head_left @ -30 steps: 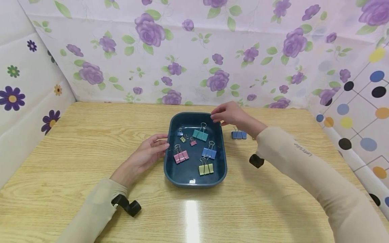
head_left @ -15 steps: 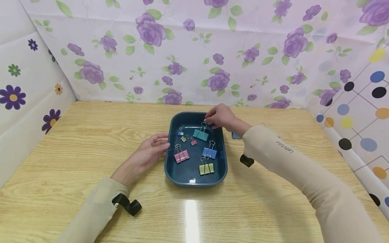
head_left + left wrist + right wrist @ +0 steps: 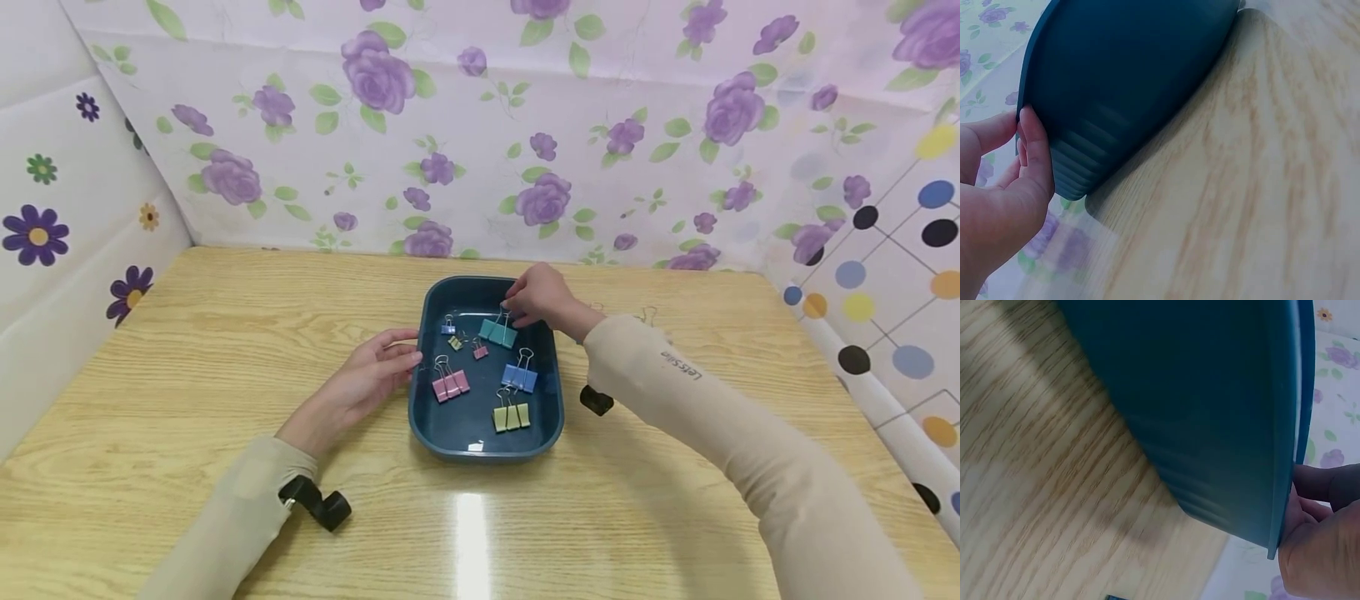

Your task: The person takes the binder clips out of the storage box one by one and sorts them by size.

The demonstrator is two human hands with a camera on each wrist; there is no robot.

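Note:
A dark teal plastic bin [image 3: 480, 437] stands on the table with several binder clips lying in it. My left hand [image 3: 371, 371] holds its left side; in the left wrist view the thumb and fingers pinch the rim. My right hand [image 3: 543, 296] reaches over the far right corner, thumb and fingertips pinching the wire handle of a large teal binder clip [image 3: 498, 333]. That clip still lies low in the bin. In the right wrist view the bin wall [image 3: 1210, 412] hides the fingertips.
Also in the bin are large pink [image 3: 450, 386], blue [image 3: 519, 379] and yellow [image 3: 512, 417] binder clips, plus small blue, yellow and pink ones. Right of the bin, wire handles [image 3: 648, 314] of other clips show behind the right sleeve. A floral cloth [image 3: 300, 150] hangs behind the table.
My right hand has moved from the bin's far right rim leftward and down into it, onto the teal clip's handle. The left hand stays at the rim.

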